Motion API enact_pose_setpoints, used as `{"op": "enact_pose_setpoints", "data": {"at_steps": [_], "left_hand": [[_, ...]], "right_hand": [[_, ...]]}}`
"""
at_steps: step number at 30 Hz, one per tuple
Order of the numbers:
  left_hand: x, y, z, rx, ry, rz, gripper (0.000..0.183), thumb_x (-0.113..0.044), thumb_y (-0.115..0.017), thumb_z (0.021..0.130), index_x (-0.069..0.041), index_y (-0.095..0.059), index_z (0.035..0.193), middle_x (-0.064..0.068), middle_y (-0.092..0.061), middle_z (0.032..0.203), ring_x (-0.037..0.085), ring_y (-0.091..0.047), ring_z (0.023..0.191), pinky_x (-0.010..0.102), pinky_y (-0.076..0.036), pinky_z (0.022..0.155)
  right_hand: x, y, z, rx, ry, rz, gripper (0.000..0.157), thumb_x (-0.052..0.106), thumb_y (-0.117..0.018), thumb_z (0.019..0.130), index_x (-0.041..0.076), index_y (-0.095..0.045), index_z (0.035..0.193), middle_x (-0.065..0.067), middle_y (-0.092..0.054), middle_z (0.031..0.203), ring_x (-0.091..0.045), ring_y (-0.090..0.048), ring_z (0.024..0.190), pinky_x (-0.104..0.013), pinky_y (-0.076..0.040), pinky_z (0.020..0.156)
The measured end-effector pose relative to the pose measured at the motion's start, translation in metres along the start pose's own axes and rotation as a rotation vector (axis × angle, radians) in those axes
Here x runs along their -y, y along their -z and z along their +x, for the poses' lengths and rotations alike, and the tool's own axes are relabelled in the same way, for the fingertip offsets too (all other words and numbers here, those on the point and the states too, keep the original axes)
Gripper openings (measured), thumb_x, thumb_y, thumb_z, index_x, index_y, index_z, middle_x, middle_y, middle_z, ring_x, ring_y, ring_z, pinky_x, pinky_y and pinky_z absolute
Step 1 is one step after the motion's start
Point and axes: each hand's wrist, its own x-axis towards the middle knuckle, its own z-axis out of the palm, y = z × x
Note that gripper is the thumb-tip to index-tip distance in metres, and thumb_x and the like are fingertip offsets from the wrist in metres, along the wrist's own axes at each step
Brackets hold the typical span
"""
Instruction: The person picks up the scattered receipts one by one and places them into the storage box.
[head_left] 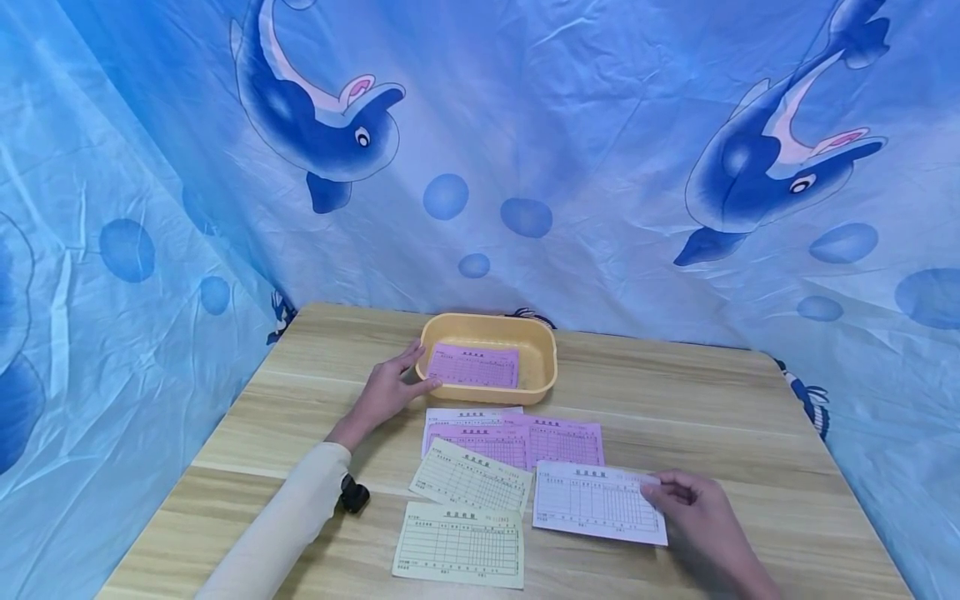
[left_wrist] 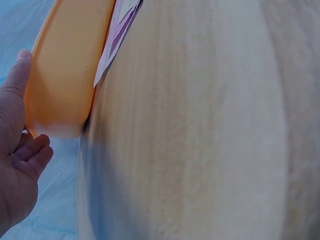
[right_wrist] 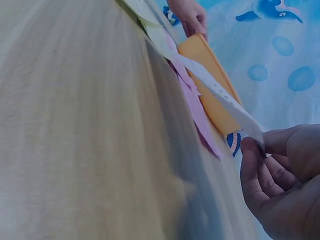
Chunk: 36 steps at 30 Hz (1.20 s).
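My left hand (head_left: 388, 388) holds the left end of a yellow plastic basket (head_left: 542, 392), thumb at the front rim and fingers round the corner. A pink receipt slip (head_left: 476, 367) lies inside the basket. My right hand (head_left: 701, 510) pinches the right edge of a white receipt slip (head_left: 592, 504) between thumb and fingers. In the right wrist view that white slip (right_wrist: 225, 100) is raised off the table. Left of it are two pale green slips, the upper one (head_left: 472, 475) tilted and the lower one (head_left: 459, 546) nearly straight.
In front of the basket, two more pink slips (head_left: 566, 440) overlap another white slip (head_left: 442, 414) on the wooden table (head_left: 300, 375). A small black object (head_left: 354, 495) is by the left sleeve. Behind the table hangs a blue curtain (head_left: 600, 125) with dolphins.
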Motion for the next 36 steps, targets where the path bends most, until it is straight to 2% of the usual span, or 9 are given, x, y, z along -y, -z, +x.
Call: {"op": "enact_pose_setpoints", "data": {"at_steps": [6, 16, 25, 36], "left_hand": [[0.001, 0.000, 0.000, -0.003, -0.004, 0.005, 0.090, -0.052, -0.080, 0.085, -0.002, -0.044, 0.152, 0.013, -0.032, 0.164, 0.036, -0.041, 0.145, 0.046, -0.037, 0.118], [0.000, 0.000, -0.001, -0.001, -0.008, 0.008, 0.089, -0.049, -0.080, 0.086, -0.001, -0.044, 0.151, 0.016, -0.032, 0.163, 0.035, -0.038, 0.147, 0.046, -0.036, 0.119], [-0.001, -0.001, -0.001, -0.002, -0.007, 0.011, 0.089, -0.048, -0.081, 0.085, -0.002, -0.045, 0.151, 0.015, -0.033, 0.164, 0.036, -0.040, 0.145, 0.048, -0.035, 0.120], [-0.001, -0.001, -0.001, 0.001, -0.010, 0.009, 0.088, -0.045, -0.082, 0.085, -0.001, -0.044, 0.151, 0.013, -0.031, 0.164, 0.037, -0.041, 0.145, 0.047, -0.035, 0.119]], "right_hand": [[0.013, 0.003, 0.006, -0.030, 0.012, 0.030, 0.033, 0.026, -0.078, 0.092, 0.002, -0.073, 0.115, -0.008, -0.077, 0.101, -0.010, -0.071, 0.087, -0.018, -0.058, 0.074], [0.034, 0.004, 0.020, -0.035, 0.076, 0.095, 0.039, 0.030, -0.077, 0.093, 0.002, -0.070, 0.120, -0.008, -0.077, 0.104, -0.007, -0.072, 0.091, -0.016, -0.058, 0.079], [0.051, 0.004, 0.033, -0.065, 0.154, 0.127, 0.032, 0.024, -0.076, 0.095, 0.001, -0.072, 0.116, -0.010, -0.077, 0.101, -0.007, -0.071, 0.086, -0.019, -0.059, 0.075], [0.074, 0.005, 0.049, -0.064, 0.173, 0.156, 0.038, 0.033, -0.074, 0.096, 0.002, -0.073, 0.118, -0.012, -0.075, 0.106, -0.010, -0.069, 0.088, -0.030, -0.063, 0.076]]}}
